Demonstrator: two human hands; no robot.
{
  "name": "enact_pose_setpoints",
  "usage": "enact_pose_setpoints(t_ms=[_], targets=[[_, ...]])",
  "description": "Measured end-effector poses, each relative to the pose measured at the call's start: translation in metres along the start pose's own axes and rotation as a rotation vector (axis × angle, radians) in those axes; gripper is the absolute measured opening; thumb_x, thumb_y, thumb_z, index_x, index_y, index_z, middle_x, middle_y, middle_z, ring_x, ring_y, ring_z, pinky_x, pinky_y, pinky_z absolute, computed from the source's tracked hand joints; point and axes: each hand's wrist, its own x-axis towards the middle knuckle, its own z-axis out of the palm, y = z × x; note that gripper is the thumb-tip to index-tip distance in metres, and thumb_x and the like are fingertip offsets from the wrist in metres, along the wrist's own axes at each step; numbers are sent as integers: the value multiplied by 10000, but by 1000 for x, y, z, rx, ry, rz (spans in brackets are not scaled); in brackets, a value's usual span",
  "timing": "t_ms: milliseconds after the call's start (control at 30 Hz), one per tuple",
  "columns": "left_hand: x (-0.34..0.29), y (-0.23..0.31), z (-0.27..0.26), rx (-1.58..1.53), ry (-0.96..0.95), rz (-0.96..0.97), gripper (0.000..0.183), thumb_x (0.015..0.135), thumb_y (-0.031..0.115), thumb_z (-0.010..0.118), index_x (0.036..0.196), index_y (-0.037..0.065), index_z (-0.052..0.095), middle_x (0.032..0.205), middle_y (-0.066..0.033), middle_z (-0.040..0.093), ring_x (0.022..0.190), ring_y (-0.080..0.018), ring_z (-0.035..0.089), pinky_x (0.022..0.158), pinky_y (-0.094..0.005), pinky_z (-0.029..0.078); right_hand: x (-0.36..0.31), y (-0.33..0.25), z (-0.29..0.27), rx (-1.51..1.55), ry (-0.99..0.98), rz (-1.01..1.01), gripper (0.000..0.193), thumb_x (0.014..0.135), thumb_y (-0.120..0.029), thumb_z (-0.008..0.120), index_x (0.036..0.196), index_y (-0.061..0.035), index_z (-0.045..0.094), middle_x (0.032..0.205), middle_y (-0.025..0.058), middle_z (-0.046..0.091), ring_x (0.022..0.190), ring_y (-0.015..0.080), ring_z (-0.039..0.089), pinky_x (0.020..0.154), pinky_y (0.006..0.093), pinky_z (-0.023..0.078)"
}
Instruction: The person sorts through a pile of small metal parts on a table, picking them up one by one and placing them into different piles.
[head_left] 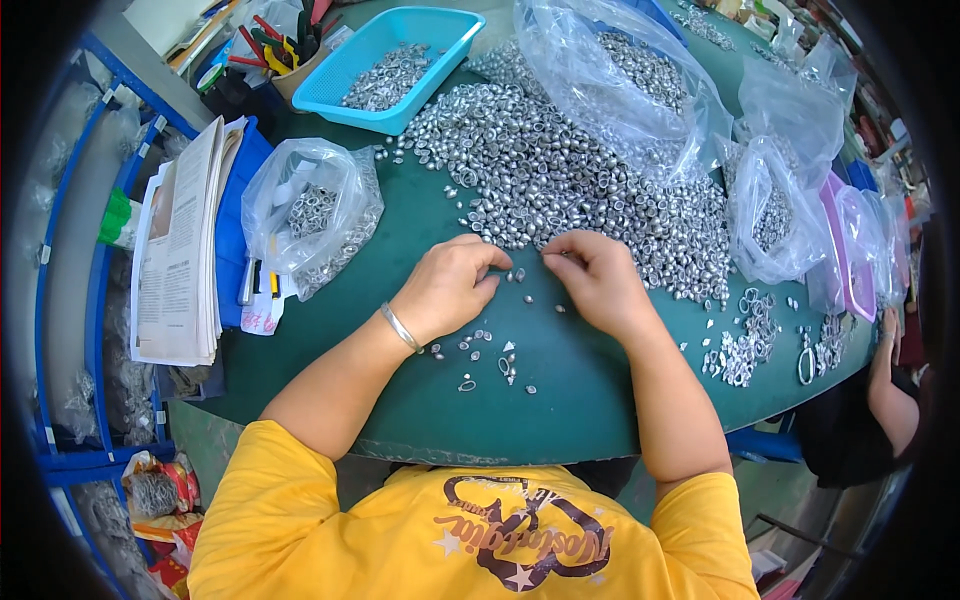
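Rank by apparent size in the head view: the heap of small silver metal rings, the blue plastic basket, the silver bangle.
1. Heap of small silver metal rings.
2. Blue plastic basket, though it sits farther away.
3. Silver bangle on the left hand.

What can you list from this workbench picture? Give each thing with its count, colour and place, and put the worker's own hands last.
metal rings: one big heap, too many to count, silver, middle of the table
table: one, green, curved front edge
basket: one, light blue, far left, holds more rings
clear bags: several, see-through, part filled with rings, left, far middle and right
papers: one stack, white, left edge
loose rings: a few, silver, between the forearms
tools: several, red and yellow handles, far left
bracelet: one, silver, left wrist
left hand: fingers curled, at the near edge of the heap
right hand: fingertips pinched at the near edge of the heap
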Motion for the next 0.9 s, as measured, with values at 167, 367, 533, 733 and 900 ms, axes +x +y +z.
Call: enact_pose_setpoints(t_ms=[167, 367, 533, 733, 900], targets=[[2, 5, 4, 48, -11, 3, 136, 711, 67, 674, 843, 46, 656, 637, -49, 493, 576, -186, 506, 541, -310, 415, 2, -16, -40, 1037, -39, 420, 64, 780, -75, 552, 786, -12, 566, 616, 31, 511, 448, 67, 374, 365, 206, 237], [2, 5, 9, 30, 28, 13, 73, 717, 80, 668, 767, 42, 629, 624, -22, 492, 547, -162, 490, 527, -292, 407, -17, -25, -29, -308, -359, 121, 154, 746, -159, 691, 855, -52, 671, 644, 63, 604, 596, 129, 558, 587, 268, 457], [9, 10, -7, -1335, -92, -513, 109, 750, 4, 558, 848, 31, 518, 672, -43, 528, 571, -76, 456, 404, -224, 319, -17, -15, -32, 135, -305, 221, 122, 790, -137, 624, 791, -16, 614, 632, 5, 566, 556, 110, 511, 532, 237, 428], [1, 18, 8, -180, -70, -2, 88, 727, 79, 690, 800, 42, 659, 631, 17, 490, 584, -80, 496, 552, -215, 400, -10, 1, -62, 692, -71, 335, 130, 786, -78, 576, 820, 30, 638, 690, 73, 615, 490, 103, 469, 438, 226, 368], [-2, 11, 25, 6, -26, 157, 67, 763, 80, 665, 812, 36, 654, 628, 1, 478, 601, -109, 512, 586, -256, 443, -16, -2, -30, -369, -70, 39, 127, 744, -138, 657, 840, -58, 678, 787, 127, 643, 701, 270, 624, 658, 355, 489]])
